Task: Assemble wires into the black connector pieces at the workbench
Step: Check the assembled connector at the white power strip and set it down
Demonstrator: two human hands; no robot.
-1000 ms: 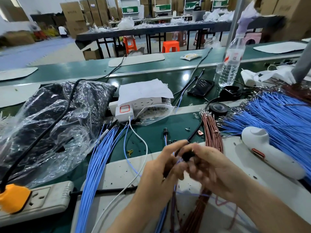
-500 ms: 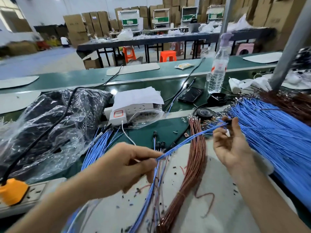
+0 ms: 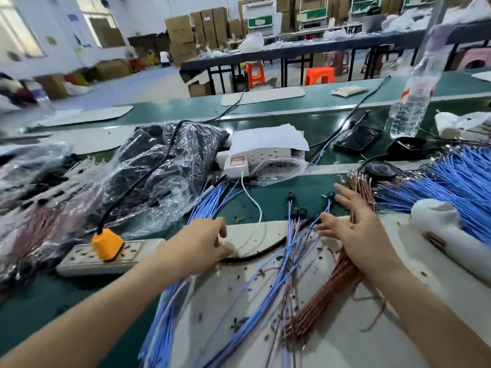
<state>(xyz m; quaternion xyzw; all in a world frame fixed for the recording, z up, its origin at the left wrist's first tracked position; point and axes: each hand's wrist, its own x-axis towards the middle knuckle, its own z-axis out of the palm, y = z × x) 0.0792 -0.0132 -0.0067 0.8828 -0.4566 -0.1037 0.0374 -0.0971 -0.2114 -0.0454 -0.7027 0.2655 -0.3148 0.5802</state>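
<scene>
Green workbench (image 3: 276,205), white mat (image 3: 225,296) at 6 o'clock.

Right hand (image 3: 356,229), 3 o'clock of centre: fingers straight and spread, palm turned left, gripping nothing, over the top end of a brown wire bundle (image 3: 326,296).

Left hand (image 3: 204,243), 9 o'clock of centre: knuckles up, fingers bent down onto the mat's far edge, just beside a black cable (image 3: 255,257). Impossible to tell whether anything pinched there.

Between the hands: loose blue wires (image 3: 291,243) fanned across the mat. Black connector pieces (image 3: 295,212) on their far ends, toward 12 o'clock, on the green surface.

Thick blue wire heap (image 3: 457,181) at 2 o'clock. Second blue bundle (image 3: 164,314) at 7 o'clock.

Power strip (image 3: 79,257) with orange plug (image 3: 106,244) at 9 o'clock. Crinkled plastic bag (image 3: 159,168) at 10 o'clock.
</scene>
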